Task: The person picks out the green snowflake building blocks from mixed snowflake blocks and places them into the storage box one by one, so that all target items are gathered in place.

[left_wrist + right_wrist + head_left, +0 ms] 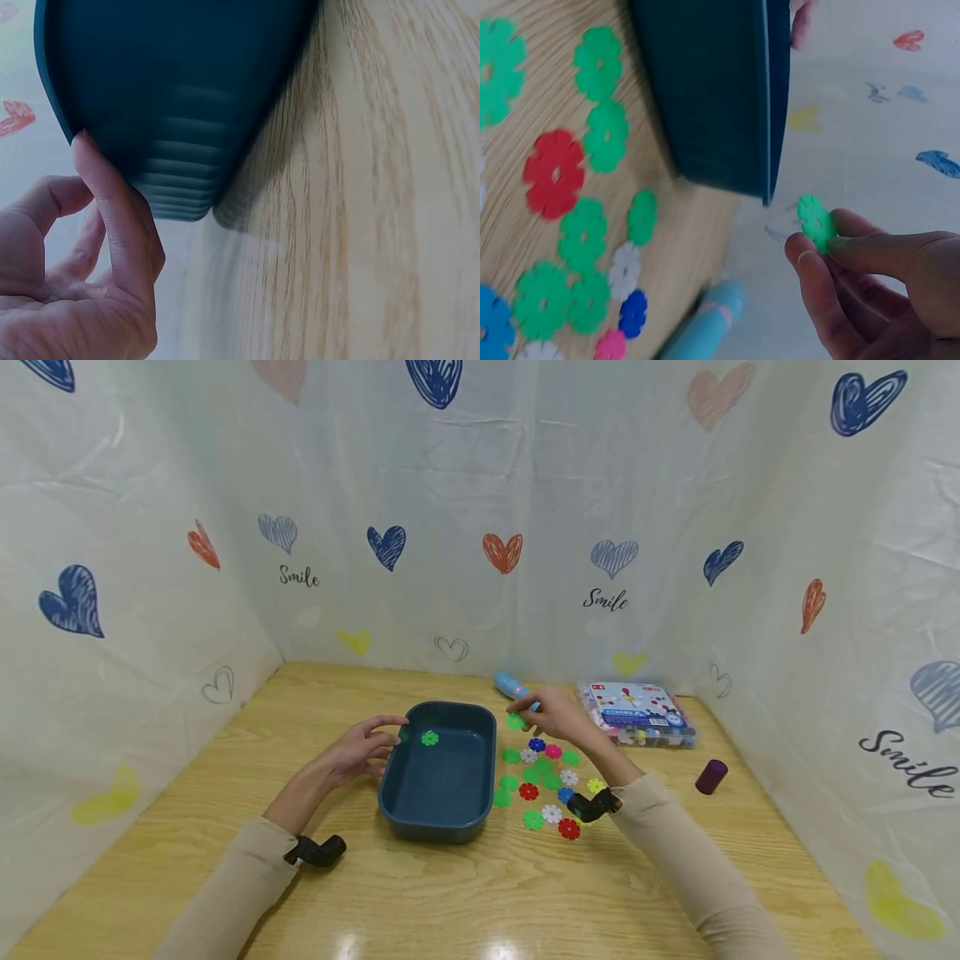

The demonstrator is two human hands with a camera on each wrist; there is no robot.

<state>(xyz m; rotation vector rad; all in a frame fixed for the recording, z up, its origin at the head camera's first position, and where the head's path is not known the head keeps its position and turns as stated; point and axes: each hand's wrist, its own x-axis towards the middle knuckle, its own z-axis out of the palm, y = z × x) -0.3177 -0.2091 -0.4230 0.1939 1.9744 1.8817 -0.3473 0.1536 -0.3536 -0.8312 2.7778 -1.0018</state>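
Green snowflake disc (815, 220) pinched in right hand (557, 716) beside dark-blue bin (438, 772), one disc inside; left hand (360, 750), fingers relaxed, steadies rim.

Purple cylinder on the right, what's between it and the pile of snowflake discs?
In the head view, only bare wooden table lies between the purple cylinder and the snowflake discs; the right hand's sleeve passes just below.

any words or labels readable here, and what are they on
"Smile" on the back curtain, left of centre
"Smile" on the back curtain again, right of centre
"Smile" on the right curtain
Print on the toy box lid: too small to read
Nothing on the bin, discs or purple cap
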